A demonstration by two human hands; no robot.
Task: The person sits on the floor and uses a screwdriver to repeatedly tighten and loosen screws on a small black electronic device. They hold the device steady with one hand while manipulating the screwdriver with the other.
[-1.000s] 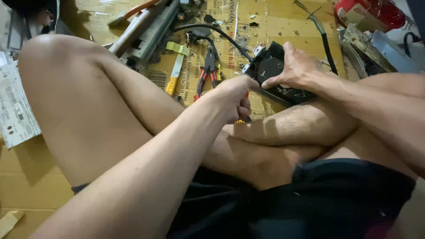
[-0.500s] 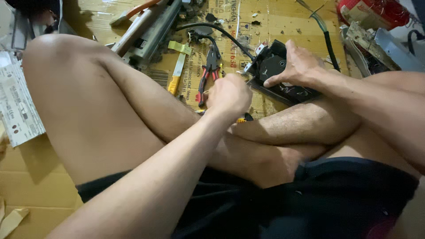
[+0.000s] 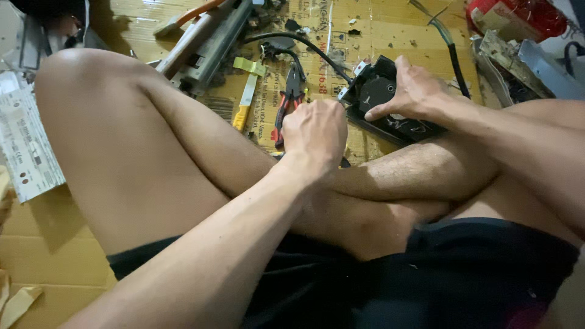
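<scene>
Far left of the frame: a white printed paper (image 3: 27,143) flat on the brown cardboard floor (image 3: 36,262). Upper left: a long grey metal bar (image 3: 204,45) lying at a slant, with an orange cord along its top end. Just right of it: a yellow-handled tool (image 3: 245,100) pointing down the cardboard. Beside that, near the middle top: red and black pliers (image 3: 286,106), handles toward the bottom, lying loose just beside the fist.

Middle of the frame: left hand (image 3: 314,131) curled into a tight fist, knuckles up, resting above the crossed bare legs. Closed for sure, but what sits inside the fist stays hidden, so cannot tell.

Upper middle: a black cable (image 3: 304,42) curving from the top down to the black box.

Right of middle: the black box (image 3: 381,94), with a round dark part on its face, lying on the cardboard against the shin. Right hand (image 3: 414,91) spread over its right side, fingers open and pressing flat, thumb on the front edge.

Upper right corner: a red container (image 3: 518,18) and grey metal scraps (image 3: 542,67).
</scene>
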